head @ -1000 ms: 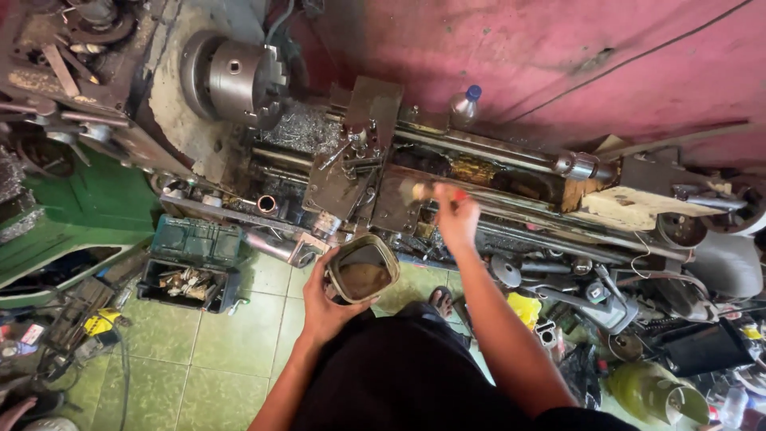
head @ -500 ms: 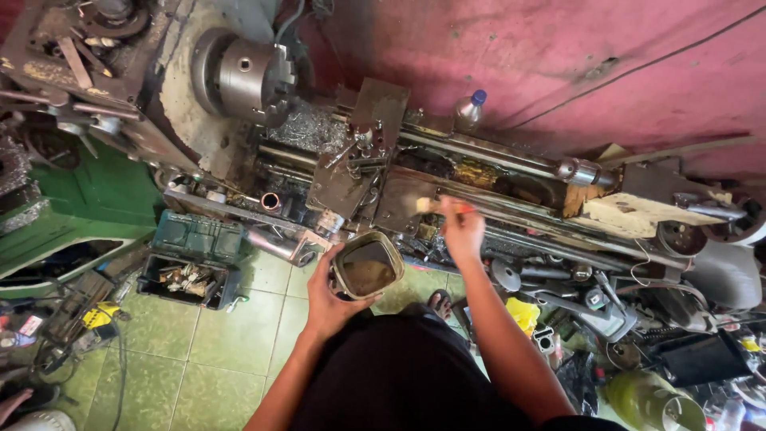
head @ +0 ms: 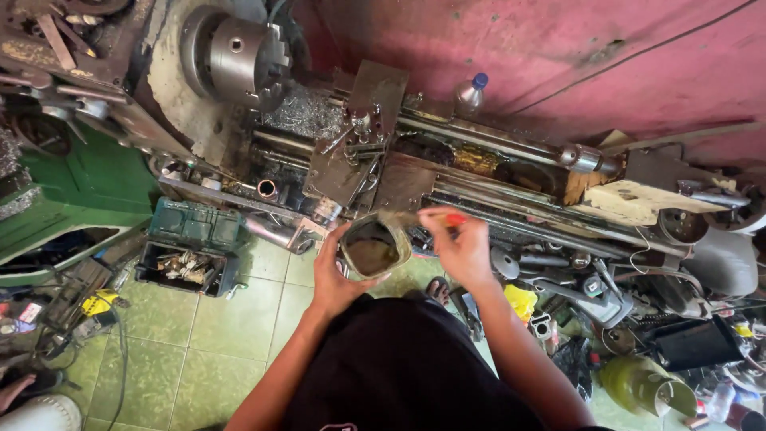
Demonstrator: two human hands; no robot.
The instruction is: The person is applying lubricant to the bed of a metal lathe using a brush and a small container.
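My left hand [head: 335, 275] grips a dented, open-topped metal can with dark liquid inside [head: 373, 246]; the fingers wrap its left wall and the thumb presses the near rim. The can sits in front of my chest, just below the long grey steel bed of the lathe [head: 495, 187], above the green tiled floor [head: 215, 335].

My right hand [head: 463, 247] is pinched shut on a small brush with a red handle [head: 431, 217] (the bristle end is blurred, so its exact shape cannot be told). The bristle end lies over the can's far rim, touching or just above it.

On the lathe, a round silver three-jaw chuck [head: 239, 56] stands at the upper left, with grey metal swarf [head: 303, 116] heaped beside it. A clear plastic bottle with a blue cap [head: 469, 92] stands upright at the back of the bed, against the red-painted wall [head: 558, 56]. A dark green open toolbox [head: 191, 247] rests on the floor left of my left hand. A yellow rag [head: 523, 302] lies among the scrap parts on my right.
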